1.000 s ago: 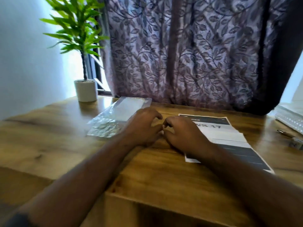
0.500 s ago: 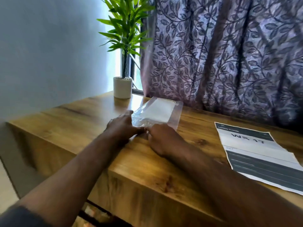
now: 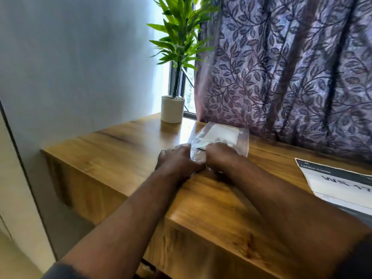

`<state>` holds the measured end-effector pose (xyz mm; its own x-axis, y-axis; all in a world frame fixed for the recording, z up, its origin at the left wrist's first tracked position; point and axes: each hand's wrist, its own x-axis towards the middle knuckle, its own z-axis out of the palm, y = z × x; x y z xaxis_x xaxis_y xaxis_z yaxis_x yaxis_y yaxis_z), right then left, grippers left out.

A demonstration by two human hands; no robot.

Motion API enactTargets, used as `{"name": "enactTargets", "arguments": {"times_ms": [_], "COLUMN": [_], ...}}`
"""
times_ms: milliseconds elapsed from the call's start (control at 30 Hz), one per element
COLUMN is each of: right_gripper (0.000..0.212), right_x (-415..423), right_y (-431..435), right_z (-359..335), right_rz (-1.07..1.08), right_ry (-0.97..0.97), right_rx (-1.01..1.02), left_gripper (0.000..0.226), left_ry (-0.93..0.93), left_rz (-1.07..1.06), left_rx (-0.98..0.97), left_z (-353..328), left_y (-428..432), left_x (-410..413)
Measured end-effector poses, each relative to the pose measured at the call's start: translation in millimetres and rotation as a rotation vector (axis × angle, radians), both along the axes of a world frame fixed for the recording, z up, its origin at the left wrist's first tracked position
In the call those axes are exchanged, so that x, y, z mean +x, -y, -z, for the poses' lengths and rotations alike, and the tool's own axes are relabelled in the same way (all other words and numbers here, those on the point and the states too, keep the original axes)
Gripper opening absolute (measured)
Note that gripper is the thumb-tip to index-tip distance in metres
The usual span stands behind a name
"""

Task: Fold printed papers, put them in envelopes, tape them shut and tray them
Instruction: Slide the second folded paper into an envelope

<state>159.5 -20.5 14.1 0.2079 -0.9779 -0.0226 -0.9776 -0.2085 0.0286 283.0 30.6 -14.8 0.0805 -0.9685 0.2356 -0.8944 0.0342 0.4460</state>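
Observation:
A clear plastic packet (image 3: pixel 223 134) with white envelopes inside lies on the wooden table (image 3: pixel 124 152) near the curtain. My left hand (image 3: pixel 177 161) and my right hand (image 3: pixel 220 157) both grip the packet's crumpled near end, knuckles close together. A printed paper (image 3: pixel 338 186) with dark bands and large letters lies flat at the right edge of the view, apart from both hands.
A potted green plant (image 3: pixel 173 108) in a white pot stands at the table's far corner by the window. A patterned purple curtain (image 3: pixel 291 77) hangs behind the table. A grey wall (image 3: pixel 70 67) is at the left, the table's left edge beside it.
Both hands left the printed paper and moved left to the plastic packet, taking hold of its near end. The view swung left, so the paper now sits at the right edge.

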Motion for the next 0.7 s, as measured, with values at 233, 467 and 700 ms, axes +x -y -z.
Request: {"name": "enactTargets", "arguments": {"times_ms": [233, 467, 700], "right_gripper": [0.034, 0.023, 0.028], "right_x": [-7, 2, 6], "right_y": [14, 1, -15], "right_z": [10, -2, -4], "right_rz": [0.041, -0.115, -0.263], "right_ry": [0.145, -0.104, -0.262], "right_rx": [-0.107, -0.234, -0.467], "left_gripper": [0.079, 0.073, 0.073], "left_ry": [-0.007, -0.022, -0.057], "left_rz": [-0.029, -0.031, -0.023], "left_rx": [-0.009, -0.022, -0.006], "left_z": [-2, 1, -4], "left_y": [2, 0, -1], "left_x": [0, 0, -2]}}
